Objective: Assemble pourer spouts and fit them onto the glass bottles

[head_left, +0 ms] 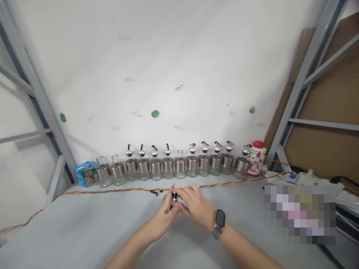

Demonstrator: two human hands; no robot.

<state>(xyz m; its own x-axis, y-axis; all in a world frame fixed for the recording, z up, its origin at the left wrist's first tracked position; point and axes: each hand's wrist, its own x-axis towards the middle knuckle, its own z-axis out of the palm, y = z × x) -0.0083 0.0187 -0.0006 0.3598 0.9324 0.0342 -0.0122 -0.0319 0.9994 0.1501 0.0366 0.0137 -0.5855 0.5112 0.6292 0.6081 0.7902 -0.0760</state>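
Both my hands meet low over the grey table, fingers closed round a small silver-and-black pourer spout point(174, 195), which they mostly cover. My left hand point(164, 215) has it from the left side, thumb bent inward. From the right, my right hand point(196, 205) curls its fingers over the top; a watch is on that wrist. Just beyond the fingers lie small black pieces point(154, 192) on the table. Behind stands a row of glass bottles with steel sleeves. Most carry a pourer spout like this, while the middle bottle point(180, 164) and two at the left point(117, 170) have bare necks.
A blue picture box point(86, 174) stands left of the bottles, a red-lidded figure jar point(255, 158) at their right end. A twisted red-yellow wire point(112, 191) crosses the table point(84, 228). White power strips point(305, 179) and a blurred-out patch lie right. Metal frames point(42, 97) flank both sides.
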